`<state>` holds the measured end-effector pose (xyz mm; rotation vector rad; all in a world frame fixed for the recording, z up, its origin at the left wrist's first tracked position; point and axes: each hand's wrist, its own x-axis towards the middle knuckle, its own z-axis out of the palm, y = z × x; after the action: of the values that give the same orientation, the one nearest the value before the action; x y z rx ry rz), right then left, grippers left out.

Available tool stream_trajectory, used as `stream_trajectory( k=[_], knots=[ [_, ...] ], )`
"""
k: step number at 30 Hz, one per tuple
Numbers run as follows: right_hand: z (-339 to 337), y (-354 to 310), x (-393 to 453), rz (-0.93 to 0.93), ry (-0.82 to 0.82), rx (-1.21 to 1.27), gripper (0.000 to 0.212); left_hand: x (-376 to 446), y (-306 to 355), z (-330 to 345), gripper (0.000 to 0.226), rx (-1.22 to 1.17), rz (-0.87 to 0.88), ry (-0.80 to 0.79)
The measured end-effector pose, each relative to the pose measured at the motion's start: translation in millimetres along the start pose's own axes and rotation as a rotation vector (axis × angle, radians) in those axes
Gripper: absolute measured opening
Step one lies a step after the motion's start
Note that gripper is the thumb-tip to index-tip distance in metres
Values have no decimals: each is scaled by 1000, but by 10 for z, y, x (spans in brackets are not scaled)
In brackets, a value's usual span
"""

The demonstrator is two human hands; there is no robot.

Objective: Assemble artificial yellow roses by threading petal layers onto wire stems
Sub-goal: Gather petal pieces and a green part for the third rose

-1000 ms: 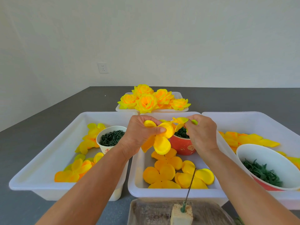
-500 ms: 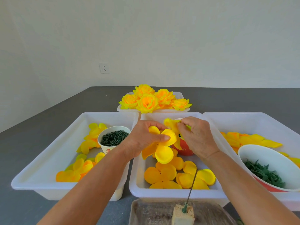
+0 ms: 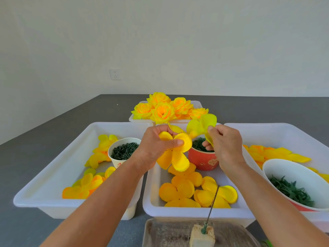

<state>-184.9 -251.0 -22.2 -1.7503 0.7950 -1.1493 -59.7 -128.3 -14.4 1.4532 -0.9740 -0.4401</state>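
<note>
Above centre bin [image 3: 153, 202] | left hand [image 3: 153, 148] pinching orange layer [image 3: 175, 154], hole exposed | right hand [image 3: 226, 145] at 2 o'clock pinching pale layer [image 3: 201, 125] | wire [image 3: 212, 205] at 6 o'clock awaits threading

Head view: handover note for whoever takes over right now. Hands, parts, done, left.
Left hand grips a deep-yellow petal layer, thumb pressed near its centre.
Right hand pinches a paler petal layer above the red cup.
Wire stem stands bare in the foam block, nearest you.
More loose petal layers lie in the middle tray.
Done: finished roses in the far tray.
Left: neither held layer is on the wire yet; thread them.
</note>
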Motion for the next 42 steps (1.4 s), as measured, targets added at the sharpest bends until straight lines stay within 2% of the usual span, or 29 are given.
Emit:
stream_trajectory(
  k=[5,10,15,20,23,26,31,32,34,36,37,39,42],
  knots=[
    [-35,-29,7,43,-60,202,25,4,-10,-16,17,-65,-61,-35],
    [-25,-1,39,-88,16,-32,35,14,-8,-12,20,-101,-115,27],
    [-31,57,90,-34,74,-26,30,58,-32,-33,31,-140,-131,115],
    [-34,60,115,-41,117,5,32,69,-68,-32,39,8,-71,150],
    [-62,35,108,-102,196,16,35,35,-89,-9,39,190,-16,27],
    [-67,18,107,-160,196,33,33,23,-115,8,39,304,28,-81],
    [-60,-18,55,-272,150,-41,39,60,-144,15,58,409,64,-80],
    [-55,-19,43,-293,130,-61,38,60,-130,24,57,400,81,-37],
    [-51,-16,28,-319,79,-85,31,67,-85,21,40,244,78,68],
    [-42,-18,9,-353,30,-113,28,58,-8,11,18,-72,-40,131],
    [-35,-20,-1,-374,6,-123,29,54,11,1,21,-162,-116,125],
    [-29,-33,-22,-402,-47,-137,30,55,7,-9,35,-135,-223,53],
    [-8,-41,-27,-382,-141,-116,30,41,-30,-4,17,-104,-201,18]
  ],
)
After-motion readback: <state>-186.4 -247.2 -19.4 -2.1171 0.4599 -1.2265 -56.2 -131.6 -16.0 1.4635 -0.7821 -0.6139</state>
